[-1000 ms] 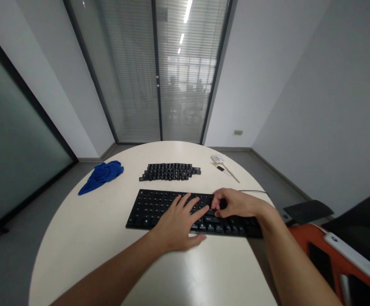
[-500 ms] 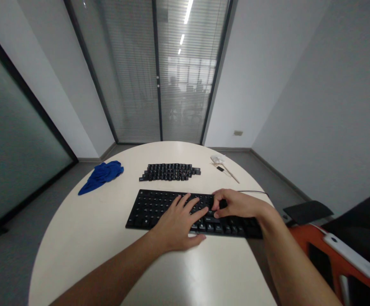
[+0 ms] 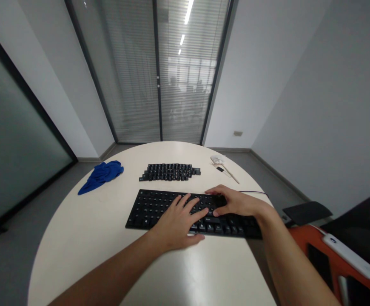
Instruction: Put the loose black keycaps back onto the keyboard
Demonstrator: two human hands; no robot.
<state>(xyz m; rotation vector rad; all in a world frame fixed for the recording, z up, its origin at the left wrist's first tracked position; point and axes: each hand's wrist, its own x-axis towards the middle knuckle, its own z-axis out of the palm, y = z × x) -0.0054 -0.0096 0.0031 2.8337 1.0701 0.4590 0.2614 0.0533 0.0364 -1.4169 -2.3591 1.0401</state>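
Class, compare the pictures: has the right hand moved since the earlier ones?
Yes. Judged against the keyboard, the right hand has opened out, reaching a little left and forward, toward the keyboard's far edge.

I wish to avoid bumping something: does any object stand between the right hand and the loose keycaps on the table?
Nothing visible. Between the right hand and the keycaps there is only the far part of the keyboard and some table. The blue cloth lies left of the keycaps, the thin stick right.
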